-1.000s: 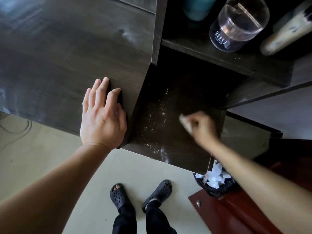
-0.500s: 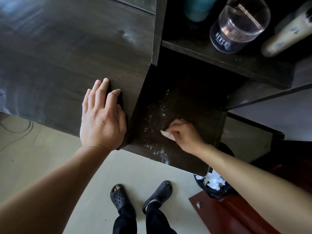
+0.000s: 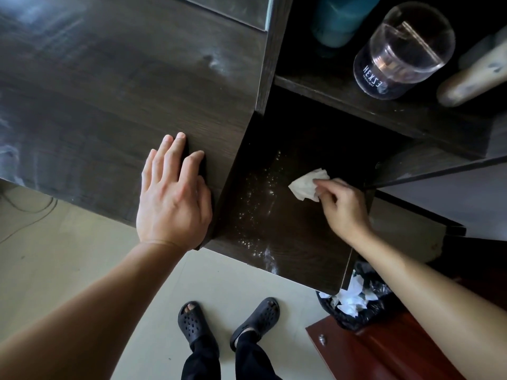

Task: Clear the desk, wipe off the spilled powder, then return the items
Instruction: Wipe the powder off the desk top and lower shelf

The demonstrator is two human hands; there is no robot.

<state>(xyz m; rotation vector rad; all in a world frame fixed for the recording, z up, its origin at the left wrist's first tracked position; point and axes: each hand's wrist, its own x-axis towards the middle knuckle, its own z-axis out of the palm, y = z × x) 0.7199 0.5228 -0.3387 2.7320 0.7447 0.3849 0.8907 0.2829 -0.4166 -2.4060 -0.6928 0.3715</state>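
Observation:
White powder (image 3: 260, 204) is scattered in a streak over the dark lower desk shelf (image 3: 301, 242), thickest near its front edge. My right hand (image 3: 340, 207) pinches a crumpled white tissue (image 3: 307, 185) against the shelf, just right of the powder. My left hand (image 3: 172, 193) lies flat, fingers spread, on the dark wooden desk top (image 3: 109, 105) beside the shelf's left wall. On the upper shelf stand a clear glass jar (image 3: 397, 50), a teal bottle (image 3: 340, 20) and a beige cylinder (image 3: 472, 78).
A black-lined waste bin (image 3: 356, 305) holding crumpled white tissues sits on the floor under the shelf's right corner. A red-brown cabinet (image 3: 384, 349) is at the lower right. My feet in dark sandals (image 3: 227, 322) stand on the pale tiled floor.
My right hand with the tissue swept left toward the powder, then moved back up and right on the shelf. The left hand stayed in place.

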